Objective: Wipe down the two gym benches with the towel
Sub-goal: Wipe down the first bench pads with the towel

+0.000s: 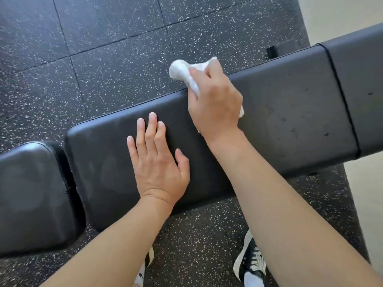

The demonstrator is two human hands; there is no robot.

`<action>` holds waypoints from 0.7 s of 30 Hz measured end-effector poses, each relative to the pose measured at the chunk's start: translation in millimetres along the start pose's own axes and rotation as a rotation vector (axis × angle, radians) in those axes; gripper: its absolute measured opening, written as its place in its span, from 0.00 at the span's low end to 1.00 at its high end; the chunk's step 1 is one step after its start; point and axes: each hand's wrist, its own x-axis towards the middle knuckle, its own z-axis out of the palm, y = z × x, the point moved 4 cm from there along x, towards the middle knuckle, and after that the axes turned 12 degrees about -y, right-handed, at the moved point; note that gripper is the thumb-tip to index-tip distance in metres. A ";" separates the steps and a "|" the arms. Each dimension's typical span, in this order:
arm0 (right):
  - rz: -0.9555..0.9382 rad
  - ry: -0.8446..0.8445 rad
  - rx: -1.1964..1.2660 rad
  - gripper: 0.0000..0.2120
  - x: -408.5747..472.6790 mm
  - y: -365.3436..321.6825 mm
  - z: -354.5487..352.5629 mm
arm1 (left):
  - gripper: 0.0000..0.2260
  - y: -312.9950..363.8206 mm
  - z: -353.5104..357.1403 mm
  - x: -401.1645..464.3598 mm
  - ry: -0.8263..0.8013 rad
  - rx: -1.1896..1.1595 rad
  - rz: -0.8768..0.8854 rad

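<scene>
Right hand grips a bunched white towel, fingers curled round it, wad poking out past the fingertips at the far edge of the black bench pad. Left hand lies flat near the wrist side of that grip, fingers straight, bracing on the same pad. Dark specks sit on the pad to the right of the grip, so it looks unfinished there. Best approach: flatten the wad, overlapping strokes, firm pressure. Right wrist is bent down, forearm angled across the pad.

The right hand hides most of the towel; both bench ends are cut off.
</scene>
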 end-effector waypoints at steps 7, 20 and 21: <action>-0.121 -0.030 0.084 0.13 -68.8 25.3 -7.7 | 0.30 -1.0 1.0 -0.9 0.008 0.004 0.004; -0.040 0.084 -0.055 0.17 -78.3 66.3 -12.4 | 0.31 -0.5 -0.2 0.5 -0.001 0.005 0.002; -0.006 0.097 -0.055 0.14 -51.1 57.7 -12.4 | 0.30 -0.8 -0.1 0.3 -0.002 0.003 0.001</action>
